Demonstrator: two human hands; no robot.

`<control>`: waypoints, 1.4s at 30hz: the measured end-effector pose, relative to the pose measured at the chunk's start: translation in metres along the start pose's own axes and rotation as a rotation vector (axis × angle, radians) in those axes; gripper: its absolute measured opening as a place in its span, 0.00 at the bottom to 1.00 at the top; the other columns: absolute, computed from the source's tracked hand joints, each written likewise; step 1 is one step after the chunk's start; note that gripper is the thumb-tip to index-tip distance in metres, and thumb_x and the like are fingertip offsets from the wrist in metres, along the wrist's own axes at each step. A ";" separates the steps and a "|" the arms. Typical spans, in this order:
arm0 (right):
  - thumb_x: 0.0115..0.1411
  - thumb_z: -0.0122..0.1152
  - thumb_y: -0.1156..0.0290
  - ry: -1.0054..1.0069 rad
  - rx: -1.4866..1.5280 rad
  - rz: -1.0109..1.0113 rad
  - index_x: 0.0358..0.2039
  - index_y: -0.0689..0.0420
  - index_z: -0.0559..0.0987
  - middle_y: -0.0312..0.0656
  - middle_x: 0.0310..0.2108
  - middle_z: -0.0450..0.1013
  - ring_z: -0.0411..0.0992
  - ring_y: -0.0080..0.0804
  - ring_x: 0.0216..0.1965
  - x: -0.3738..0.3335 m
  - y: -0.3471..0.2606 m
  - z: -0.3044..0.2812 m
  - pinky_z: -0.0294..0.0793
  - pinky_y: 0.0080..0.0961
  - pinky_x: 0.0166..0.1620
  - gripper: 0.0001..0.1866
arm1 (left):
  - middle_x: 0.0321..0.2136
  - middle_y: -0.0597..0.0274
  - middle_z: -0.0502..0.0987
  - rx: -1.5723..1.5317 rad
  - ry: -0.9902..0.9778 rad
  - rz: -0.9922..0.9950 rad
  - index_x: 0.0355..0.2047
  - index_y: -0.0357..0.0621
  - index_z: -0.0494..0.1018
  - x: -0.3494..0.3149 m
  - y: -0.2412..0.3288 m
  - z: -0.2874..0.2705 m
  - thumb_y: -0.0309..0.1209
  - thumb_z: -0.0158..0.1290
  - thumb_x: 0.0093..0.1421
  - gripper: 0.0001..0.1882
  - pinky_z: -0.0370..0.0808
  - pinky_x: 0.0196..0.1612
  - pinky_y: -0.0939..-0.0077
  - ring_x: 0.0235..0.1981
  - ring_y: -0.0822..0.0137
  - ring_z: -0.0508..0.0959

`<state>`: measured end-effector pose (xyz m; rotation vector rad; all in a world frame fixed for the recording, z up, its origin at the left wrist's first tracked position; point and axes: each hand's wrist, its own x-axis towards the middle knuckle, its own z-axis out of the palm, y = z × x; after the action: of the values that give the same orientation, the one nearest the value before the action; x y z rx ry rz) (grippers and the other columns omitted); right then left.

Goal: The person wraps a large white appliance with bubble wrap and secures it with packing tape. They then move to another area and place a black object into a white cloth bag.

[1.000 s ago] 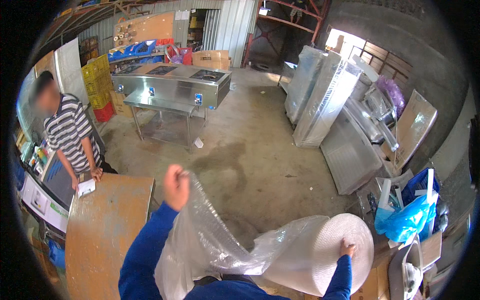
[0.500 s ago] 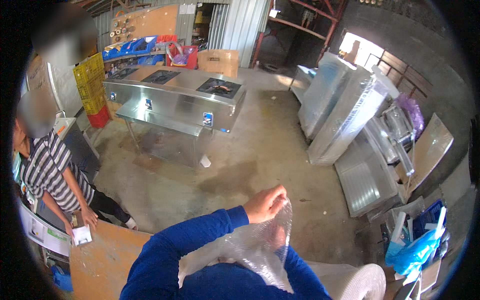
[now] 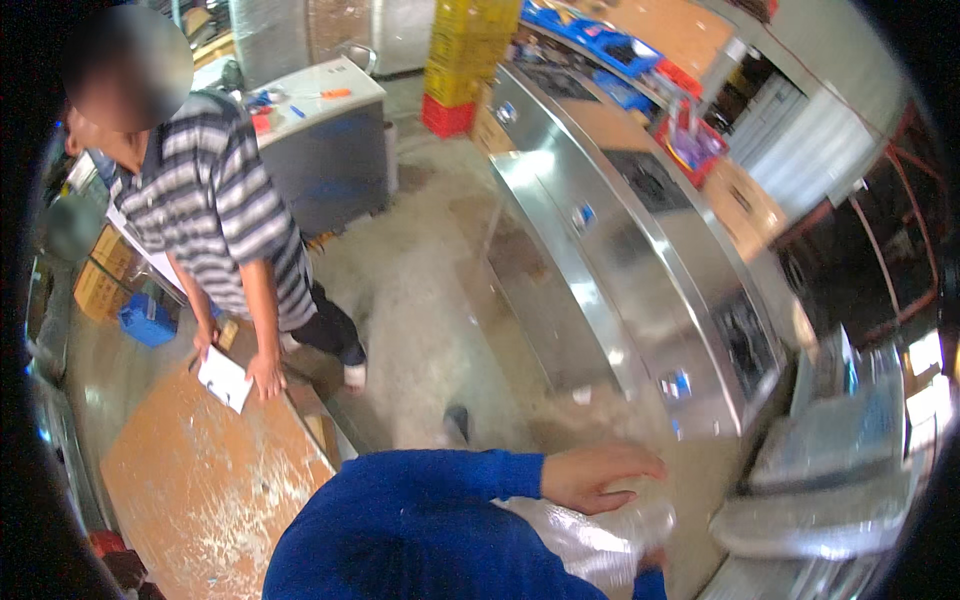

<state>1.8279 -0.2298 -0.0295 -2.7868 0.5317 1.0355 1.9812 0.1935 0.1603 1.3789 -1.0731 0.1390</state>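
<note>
My left hand [image 3: 600, 478] reaches across to the right, palm down, with its fingers stretched out and the thumb apart from them. Just under it lies a bunched length of clear bubble wrap [image 3: 610, 540]. Whether the left palm touches the wrap I cannot tell. At the wrap's right end a small part of my right hand [image 3: 653, 562] shows above its blue cuff; its fingers are hidden. The left forearm in a blue sleeve covers much of the lower middle.
A worn wooden table [image 3: 210, 480] stands at my left. Behind it a person in a striped shirt [image 3: 225, 200] rests both hands by a white pad [image 3: 225, 378]. A long steel stove counter [image 3: 640, 260] runs across the right. Wrapped panels [image 3: 810, 520] lie far right.
My view has swung left, bringing the table and person nearer the middle. The left hand has gone from a closed grip on the raised bubble wrap to open fingers; the wrap is lower and bunched.
</note>
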 end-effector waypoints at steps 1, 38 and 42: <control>0.60 0.56 0.50 -0.008 -0.049 0.114 0.48 0.57 0.80 0.52 0.51 0.75 0.72 0.48 0.53 0.019 0.009 -0.013 0.73 0.42 0.54 0.25 | 0.55 0.51 0.74 -0.021 0.084 -0.016 0.52 0.44 0.73 0.019 -0.002 -0.055 0.36 0.56 0.63 0.18 0.68 0.59 0.57 0.57 0.51 0.73; 0.61 0.63 0.53 -0.415 -0.469 -1.237 0.54 0.58 0.75 0.53 0.44 0.78 0.78 0.53 0.44 0.430 -1.291 -0.361 0.77 0.42 0.47 0.27 | 0.48 0.39 0.77 0.871 2.390 -1.552 0.50 0.27 0.72 -0.339 -0.318 -1.283 0.56 0.66 0.45 0.44 0.73 0.57 0.59 0.52 0.46 0.76; 0.62 0.64 0.59 -0.408 -0.185 -1.409 0.49 0.60 0.79 0.47 0.38 0.81 0.80 0.38 0.39 0.434 -1.401 -0.377 0.78 0.32 0.43 0.21 | 0.41 0.39 0.81 0.775 2.370 -1.252 0.48 0.29 0.75 -0.384 -0.295 -1.241 0.44 0.63 0.47 0.33 0.76 0.51 0.59 0.46 0.51 0.81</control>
<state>2.8752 0.8646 -0.0383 -2.0335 -1.3877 1.1066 2.6163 1.3359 -0.0952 1.1243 1.8928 0.9303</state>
